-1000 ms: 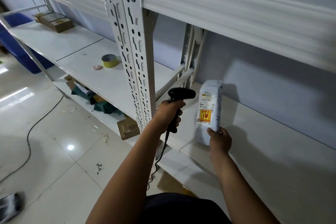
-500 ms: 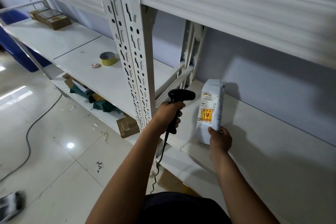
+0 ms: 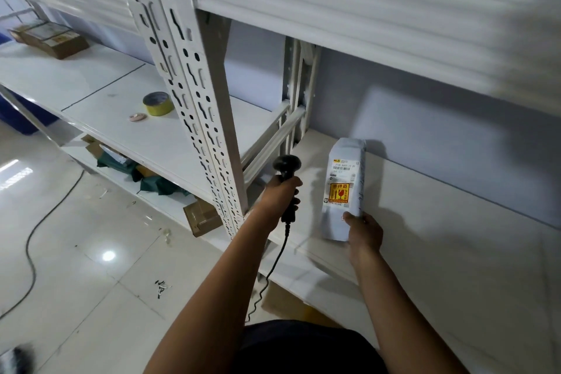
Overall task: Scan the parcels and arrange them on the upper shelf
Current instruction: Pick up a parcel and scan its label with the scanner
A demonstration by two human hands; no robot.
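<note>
Fingers of the right hand (image 3: 363, 232) grasp the near end of a white wrapped parcel (image 3: 344, 188) standing on the white shelf board (image 3: 440, 240); the left hand (image 3: 280, 193) clenches a black handheld scanner (image 3: 287, 174) just left of it.

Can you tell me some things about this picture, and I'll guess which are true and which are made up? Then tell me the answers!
1. The left hand holds a black scanner. True.
2. The parcel lies flat on the floor. False: it is upright at the shelf, and the right hand holds its lower end.
3. The parcel has a yellow sticker. True.
4. The right hand holds the tape roll. False: the roll sits on the left shelf, with no hand near it.
5. The scanner has no cord. False: a black cord hangs from its handle.
</note>
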